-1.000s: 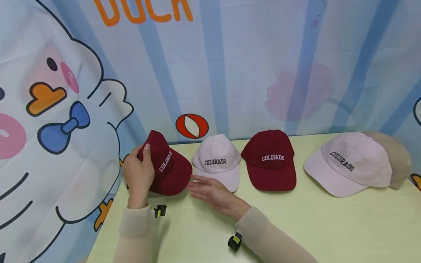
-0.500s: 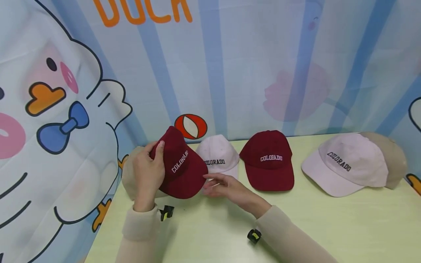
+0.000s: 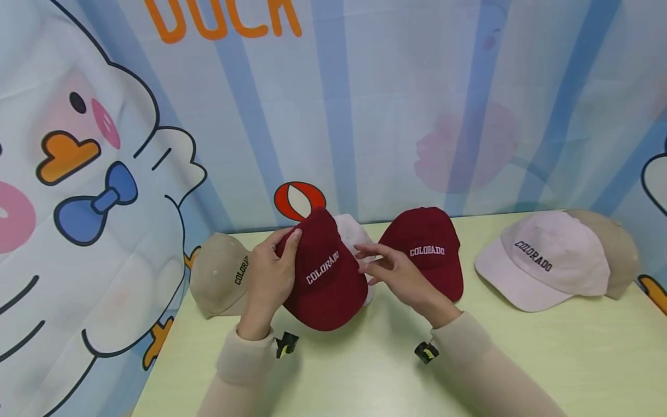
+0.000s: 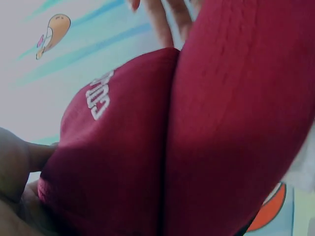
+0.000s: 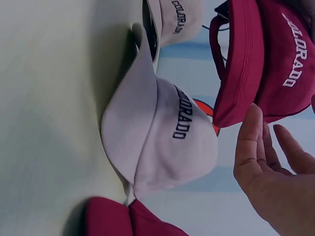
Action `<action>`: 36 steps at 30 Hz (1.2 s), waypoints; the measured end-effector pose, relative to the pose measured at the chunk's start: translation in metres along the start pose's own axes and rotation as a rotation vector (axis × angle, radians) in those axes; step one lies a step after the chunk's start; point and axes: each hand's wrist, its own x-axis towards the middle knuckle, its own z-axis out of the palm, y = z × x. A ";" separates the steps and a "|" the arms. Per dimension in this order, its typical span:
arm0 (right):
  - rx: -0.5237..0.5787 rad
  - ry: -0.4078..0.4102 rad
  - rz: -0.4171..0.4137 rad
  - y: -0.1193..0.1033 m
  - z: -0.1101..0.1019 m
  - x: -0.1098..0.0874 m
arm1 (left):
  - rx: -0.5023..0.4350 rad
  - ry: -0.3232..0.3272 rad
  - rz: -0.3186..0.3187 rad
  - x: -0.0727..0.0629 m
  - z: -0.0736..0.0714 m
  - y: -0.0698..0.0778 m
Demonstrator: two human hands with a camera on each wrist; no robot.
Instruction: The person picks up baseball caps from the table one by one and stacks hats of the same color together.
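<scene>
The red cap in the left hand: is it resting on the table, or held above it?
Held above it: the right wrist view shows the red cap clear of the table, while the left hand grips it.

Up in the upper left of the head view, DUCK is spelled in orange on the backdrop (image 3: 385, 116), its top clipped by the frame. Down at centre, COLORADO is carried in white, slanting upward, by the held maroon cap (image 3: 325, 289). Just right of that, white COLORADO again, worn nearly level by the second maroon cap (image 3: 424, 269)! Far right, black COLORADO is run downhill across the pale cap (image 3: 554, 246). Over left, the beige cap's (image 3: 216, 278) word is partly hidden; mid-frame in the right wrist view, dark COLORADO is shown on the white cap (image 5: 165, 142).
</scene>
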 end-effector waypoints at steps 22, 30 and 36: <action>-0.215 0.116 -0.034 -0.007 -0.055 -0.014 | -0.225 -0.426 0.092 0.001 0.060 0.006; -0.164 0.077 -0.065 0.000 -0.071 -0.027 | -0.335 -0.526 0.086 0.003 0.081 0.002; -0.108 0.056 -0.056 0.005 -0.085 -0.040 | -0.406 -0.578 0.095 0.004 0.098 -0.002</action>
